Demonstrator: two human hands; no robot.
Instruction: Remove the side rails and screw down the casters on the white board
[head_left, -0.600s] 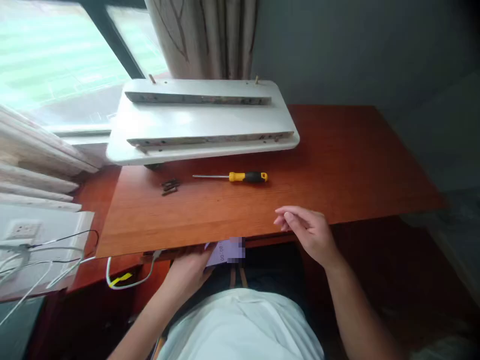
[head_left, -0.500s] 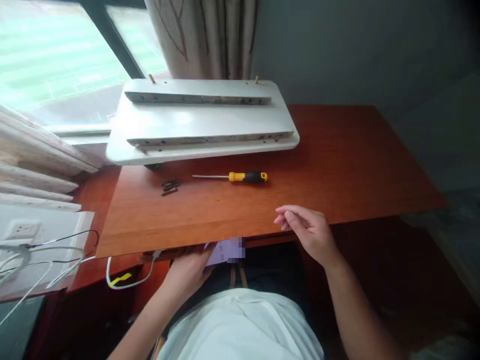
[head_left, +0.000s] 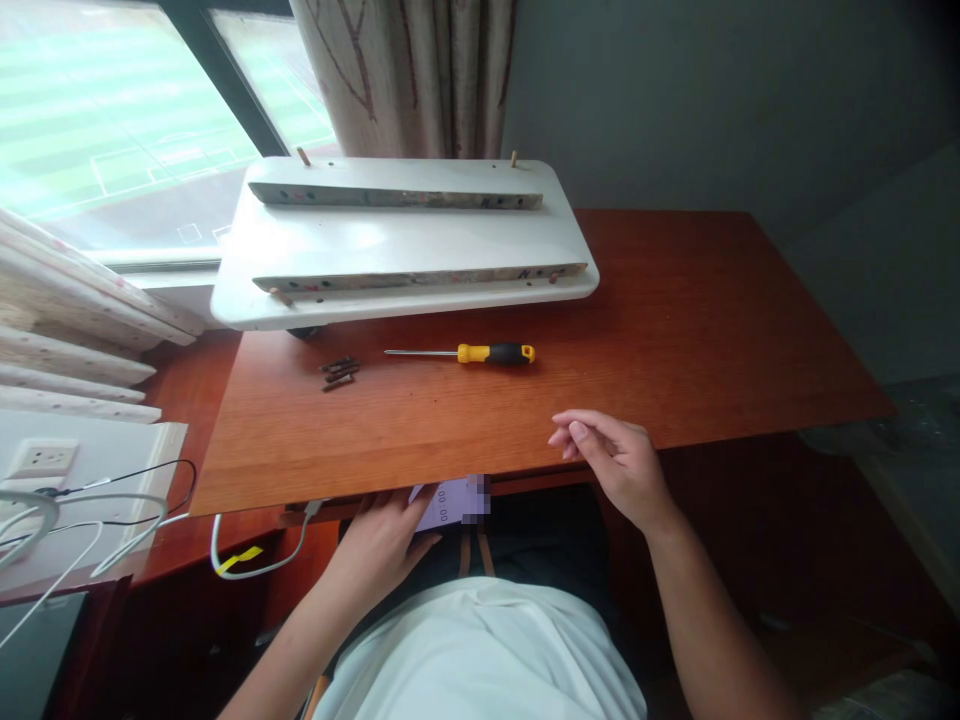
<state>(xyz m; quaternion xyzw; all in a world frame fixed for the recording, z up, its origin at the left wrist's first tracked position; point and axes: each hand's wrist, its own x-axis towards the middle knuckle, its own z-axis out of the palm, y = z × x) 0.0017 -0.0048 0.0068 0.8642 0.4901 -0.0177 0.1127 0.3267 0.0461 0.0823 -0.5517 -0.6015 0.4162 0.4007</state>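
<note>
At my lap, just under the table's front edge, my left hand [head_left: 382, 540] is closed around a phone [head_left: 442, 502] with a lit lilac screen. Part of that screen is blurred out. My right hand [head_left: 619, 460] hovers over the front edge with its fingers loosely bent and somewhat apart; I see nothing in it. Beyond it lies a yellow and black screwdriver [head_left: 495, 354], its shaft pointing left. Several dark screws [head_left: 340, 372] are bunched left of its tip. Behind them rests a white board [head_left: 420, 235] with two rails and short wooden pegs on its upper face.
The reddish-brown wooden table [head_left: 712, 320] stretches to the right. White cables [head_left: 225, 550] hang at the lower left, near a wall socket [head_left: 45, 458]. Curtains [head_left: 420, 80] and a window [head_left: 112, 130] border the back and left.
My left hand has shifted slightly, and its thumb and fingers now stand more apart on the phone. The right hand, screwdriver, screws and board stay where they were.
</note>
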